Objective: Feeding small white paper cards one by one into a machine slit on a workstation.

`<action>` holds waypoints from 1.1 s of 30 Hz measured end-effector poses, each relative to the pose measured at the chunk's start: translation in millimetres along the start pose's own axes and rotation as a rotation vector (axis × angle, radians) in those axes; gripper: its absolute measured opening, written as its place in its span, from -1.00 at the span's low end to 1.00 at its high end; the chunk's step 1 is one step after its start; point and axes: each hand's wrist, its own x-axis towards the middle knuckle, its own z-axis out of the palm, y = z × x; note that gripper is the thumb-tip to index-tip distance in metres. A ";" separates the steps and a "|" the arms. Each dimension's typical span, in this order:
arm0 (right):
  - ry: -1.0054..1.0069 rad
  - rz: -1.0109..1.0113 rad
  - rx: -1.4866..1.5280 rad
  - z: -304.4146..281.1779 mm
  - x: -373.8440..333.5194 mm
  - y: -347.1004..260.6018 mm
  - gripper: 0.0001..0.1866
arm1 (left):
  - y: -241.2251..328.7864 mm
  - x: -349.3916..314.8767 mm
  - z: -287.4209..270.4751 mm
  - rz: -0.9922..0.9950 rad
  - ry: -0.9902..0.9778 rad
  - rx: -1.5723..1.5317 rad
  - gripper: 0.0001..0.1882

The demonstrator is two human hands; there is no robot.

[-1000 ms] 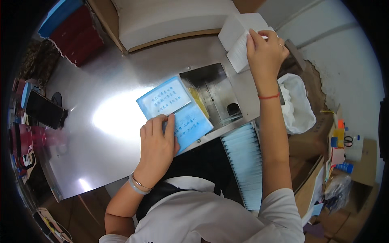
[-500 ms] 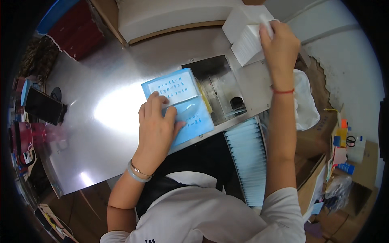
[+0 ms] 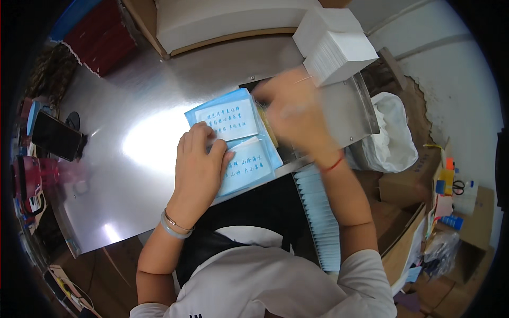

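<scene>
My left hand (image 3: pixel 197 159) lies on a blue printed packet (image 3: pixel 237 98), its fingers bent and its thumb drawn in close to the index finger, holding the packet near its middle edge. White folded tissues with blue print show in two parts of it, an upper tissue (image 3: pixel 233 119) and a lower tissue (image 3: pixel 248 163). Just right of the packet is my right hand (image 3: pixel 297 108), over the dark opening in the metal table; motion smears its fingers, so what they hold cannot be made out. Something yellowish (image 3: pixel 268 127) shows beneath the packet's right side.
A stack of white folded tissues (image 3: pixel 347 50) stands at the back right. Pleated light-blue packets (image 3: pixel 319 217) fill a chute below the table edge (image 3: pixel 132 236). A white bag (image 3: pixel 395 138) hangs at right. A phone (image 3: pixel 55 137) stands left; a padded box (image 3: pixel 233 24) lies behind.
My right hand has come from the white stack down and left to the packet. A white tissue now shows in the packet's lower part. My left thumb has drawn inward.
</scene>
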 end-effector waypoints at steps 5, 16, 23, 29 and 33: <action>0.347 0.152 -0.510 -49.4 20.1 75.7 -0.69 | 7.7 26.2 -1.5 0.099 0.018 0.093 -0.84; 0.259 0.353 -0.581 -46.2 -41.7 26.0 -0.87 | 60.5 80.1 78.2 0.337 -0.280 0.310 -0.83; 0.203 0.279 -0.428 -75.6 -36.6 31.3 -0.73 | 8.2 -10.4 1.4 0.112 -0.082 0.221 -0.68; -0.226 -0.229 0.055 -22.7 -28.9 -87.4 -0.71 | -15.6 -22.8 -6.2 0.048 -0.124 0.239 -0.42; -0.123 -0.063 -0.096 47.4 -54.2 -85.6 -0.73 | -14.6 -22.0 -3.6 -0.014 -0.070 0.124 -0.36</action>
